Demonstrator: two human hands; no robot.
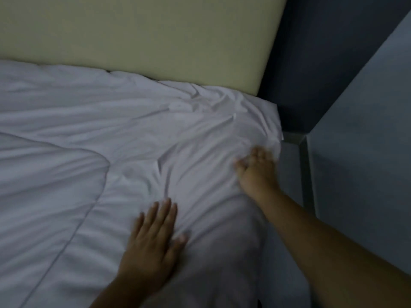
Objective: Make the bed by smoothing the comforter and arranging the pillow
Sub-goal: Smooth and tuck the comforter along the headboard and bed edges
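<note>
A: Where is the left hand (153, 236)?

B: Flat on the white comforter (93, 134), palm down, near the bottom middle. Its grip is spread, fingers pointing to the far side, holding nothing.

A: And the right hand (255, 170)?

B: Its arm reaches from the near right corner to the comforter's right edge. The hand is blurred; the fingers look loosely spread against the cloth, but I cannot tell whether they pinch it.

A: How does the comforter lie?

B: It covers the bed up to the beige headboard (142, 38) at the far side, creased between the hands. A seam curves along the left.
</note>
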